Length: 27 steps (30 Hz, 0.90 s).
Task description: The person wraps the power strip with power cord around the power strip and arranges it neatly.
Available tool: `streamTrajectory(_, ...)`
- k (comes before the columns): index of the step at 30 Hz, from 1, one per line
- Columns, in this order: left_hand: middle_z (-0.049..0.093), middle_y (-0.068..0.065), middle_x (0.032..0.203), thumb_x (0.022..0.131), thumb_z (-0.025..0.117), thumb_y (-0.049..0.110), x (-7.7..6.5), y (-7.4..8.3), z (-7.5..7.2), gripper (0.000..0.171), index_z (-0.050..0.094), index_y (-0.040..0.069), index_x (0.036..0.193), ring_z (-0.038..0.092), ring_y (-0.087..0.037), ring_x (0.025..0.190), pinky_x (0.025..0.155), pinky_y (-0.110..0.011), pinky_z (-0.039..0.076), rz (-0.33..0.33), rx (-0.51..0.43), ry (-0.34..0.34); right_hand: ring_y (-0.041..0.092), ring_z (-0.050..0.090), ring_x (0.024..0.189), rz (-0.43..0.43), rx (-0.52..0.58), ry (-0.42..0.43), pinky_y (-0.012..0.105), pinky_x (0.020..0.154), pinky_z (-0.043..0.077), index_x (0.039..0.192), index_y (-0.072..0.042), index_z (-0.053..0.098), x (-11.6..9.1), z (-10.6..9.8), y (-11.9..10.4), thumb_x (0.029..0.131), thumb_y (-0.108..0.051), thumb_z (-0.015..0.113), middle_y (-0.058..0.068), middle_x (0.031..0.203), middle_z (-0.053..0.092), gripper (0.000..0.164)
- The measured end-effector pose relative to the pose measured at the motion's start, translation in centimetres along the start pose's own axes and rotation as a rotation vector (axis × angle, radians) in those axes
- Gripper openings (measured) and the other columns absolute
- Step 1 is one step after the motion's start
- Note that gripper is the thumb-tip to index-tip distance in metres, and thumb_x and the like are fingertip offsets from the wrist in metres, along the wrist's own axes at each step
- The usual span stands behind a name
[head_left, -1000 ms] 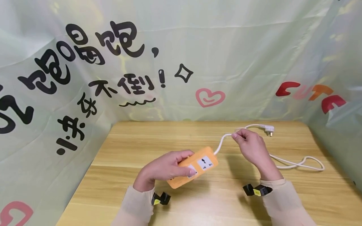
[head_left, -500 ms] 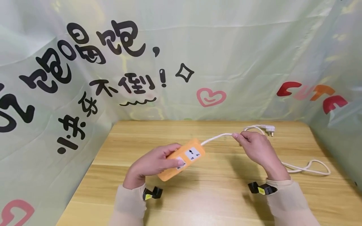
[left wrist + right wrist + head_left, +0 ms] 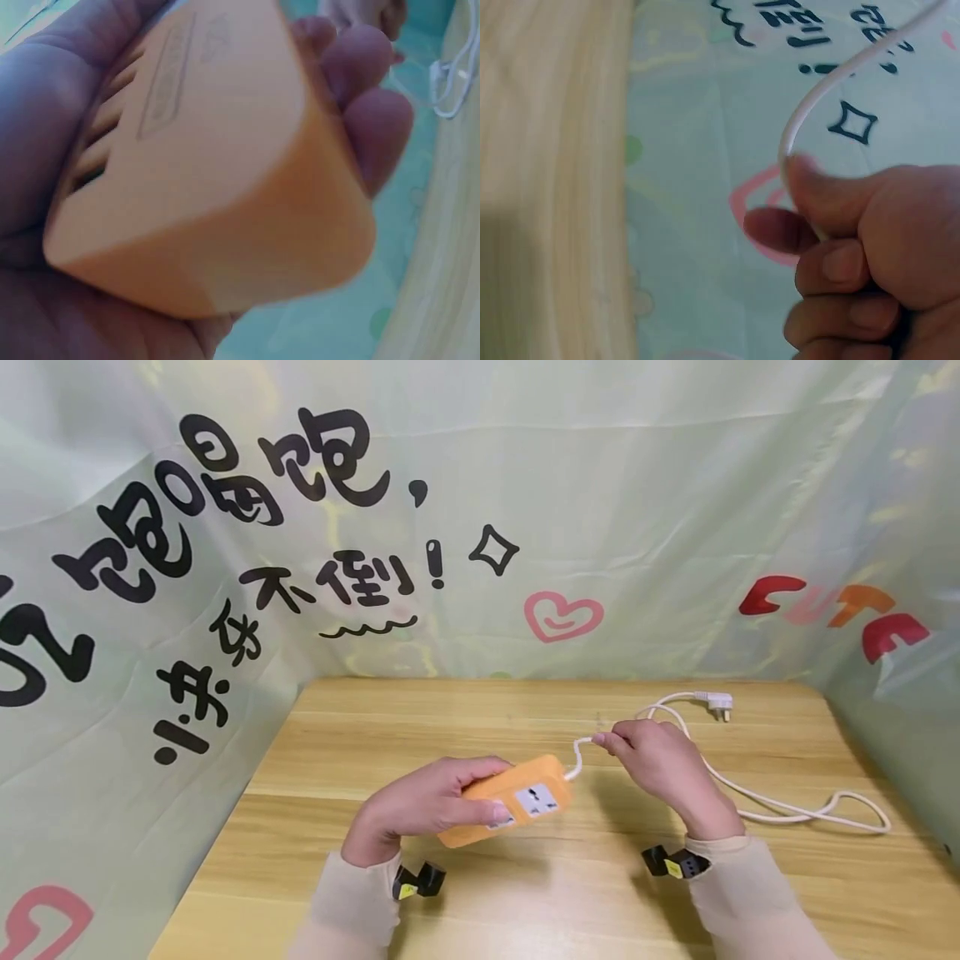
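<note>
My left hand [image 3: 427,802] grips an orange power strip [image 3: 551,772] with white socket faces, its thumb across the sockets and its fingers behind. In the left wrist view the strip's slotted side and rounded end [image 3: 225,240] fill the middle, with fingertips [image 3: 379,127] curled over the far edge. A white power cord [image 3: 577,758] leaves the strip's right end and bends up to my right hand [image 3: 663,764], which pinches it between thumb and index finger. In the right wrist view the cord [image 3: 817,90] arcs up from the pinch, and the other fingers are curled in.
The cord's far stretch [image 3: 757,793] lies looped on the wooden table [image 3: 360,718] to the right. Its white three-pin plug [image 3: 716,703] rests near the back edge. A pale green printed curtain [image 3: 660,510] stands behind and at both sides.
The cord between my hands was drawn nearly straight half a second ago and is now slack and bent. My hands have come closer together. The cord loop on the table has shifted right.
</note>
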<state>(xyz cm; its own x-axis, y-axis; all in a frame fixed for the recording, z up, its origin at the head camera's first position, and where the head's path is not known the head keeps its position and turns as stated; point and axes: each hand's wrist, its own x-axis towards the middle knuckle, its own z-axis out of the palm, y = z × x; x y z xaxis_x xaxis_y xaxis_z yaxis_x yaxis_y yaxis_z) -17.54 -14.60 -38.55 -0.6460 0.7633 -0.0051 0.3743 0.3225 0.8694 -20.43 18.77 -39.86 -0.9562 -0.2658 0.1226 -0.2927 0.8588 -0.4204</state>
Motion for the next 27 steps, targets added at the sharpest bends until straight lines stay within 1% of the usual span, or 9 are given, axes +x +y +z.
streamTrajectory(4,0.070,0.014,0.097,0.099,0.072,0.039,1.0,0.0,1.3,0.029,0.070,0.033,0.127,0.062,-0.003,0.079,0.073,-0.022,0.052,-0.023,0.075,-0.076,0.015,0.036,0.052,-0.008,-0.048,0.064,0.032,0.054,0.030,0.065,-0.019,0.051,0.4,1.2,-1.0,0.105,-0.033,0.065,-0.004,0.057,0.037,0.045)
streamTrajectory(7,0.066,0.017,0.089,0.099,0.072,0.040,1.9,-0.2,2.7,0.025,0.071,0.030,0.121,0.057,0.001,0.072,0.070,-0.019,0.050,-0.024,0.183,-0.155,0.014,0.037,0.052,-0.051,-0.052,0.095,0.032,0.053,0.031,0.066,-0.018,0.055,0.5,2.2,-2.0,0.103,-0.029,0.069,-0.004,0.056,0.040,0.041)
streamTrajectory(10,0.060,0.019,0.083,0.099,0.071,0.039,2.9,-0.2,4.3,0.018,0.070,0.029,0.114,0.052,0.002,0.068,0.068,-0.015,0.046,-0.013,0.325,-0.216,0.010,0.042,0.054,-0.112,0.006,0.098,0.030,0.055,0.036,0.071,-0.019,0.065,0.3,3.0,-3.3,0.101,-0.027,0.072,-0.007,0.060,0.054,0.032)
streamTrajectory(13,0.057,0.018,0.078,0.098,0.072,0.038,3.7,-0.3,5.4,0.014,0.067,0.028,0.107,0.050,0.001,0.065,0.065,-0.016,0.044,-0.044,0.437,-0.218,0.003,0.048,0.056,-0.174,0.118,0.080,0.027,0.059,0.042,0.079,-0.019,0.075,-0.2,3.2,-4.8,0.101,-0.025,0.073,-0.010,0.071,0.069,0.022)
streamTrajectory(16,0.058,0.018,0.078,0.098,0.072,0.041,4.0,-0.7,5.6,0.017,0.069,0.030,0.110,0.051,-0.001,0.066,0.066,-0.019,0.045,-0.129,0.487,-0.160,-0.002,0.049,0.057,-0.253,0.232,0.084,0.024,0.060,0.044,0.085,-0.020,0.079,-1.1,2.8,-6.2,0.101,-0.021,0.073,-0.012,0.077,0.073,0.017)
streamTrajectory(19,0.063,0.014,0.082,0.098,0.071,0.045,3.9,-1.2,4.9,0.026,0.070,0.027,0.117,0.055,-0.004,0.069,0.068,-0.024,0.048,-0.222,0.476,-0.040,-0.006,0.044,0.057,-0.361,0.311,0.107,0.021,0.053,0.042,0.087,-0.019,0.080,-2.1,2.3,-7.3,0.099,-0.016,0.074,-0.014,0.074,0.070,0.014)
streamTrajectory(23,0.066,0.007,0.083,0.098,0.070,0.047,3.6,-1.9,3.2,0.029,0.069,0.023,0.114,0.059,-0.008,0.070,0.066,-0.029,0.051,-0.283,0.328,0.175,-0.008,0.039,0.058,-0.514,0.348,0.121,0.016,0.052,0.040,0.094,-0.018,0.080,-3.2,1.9,-8.2,0.097,-0.009,0.074,-0.016,0.071,0.063,0.011)
streamTrajectory(24,0.065,0.006,0.081,0.098,0.071,0.045,3.4,-2.0,2.7,0.025,0.068,0.024,0.110,0.059,-0.010,0.068,0.064,-0.029,0.051,-0.279,0.269,0.225,-0.009,0.037,0.058,-0.541,0.348,0.123,0.015,0.052,0.039,0.095,-0.018,0.079,-3.4,1.9,-8.3,0.097,-0.008,0.074,-0.017,0.070,0.059,0.011)
streamTrajectory(27,0.069,0.006,0.088,0.097,0.073,0.042,2.8,-2.0,1.5,0.021,0.072,0.028,0.111,0.064,-0.013,0.075,0.069,-0.031,0.054,-0.239,0.128,0.341,-0.009,0.038,0.060,-0.592,0.337,0.139,0.011,0.055,0.038,0.098,-0.020,0.077,-3.8,1.7,-8.5,0.097,-0.007,0.073,-0.017,0.069,0.053,0.014)
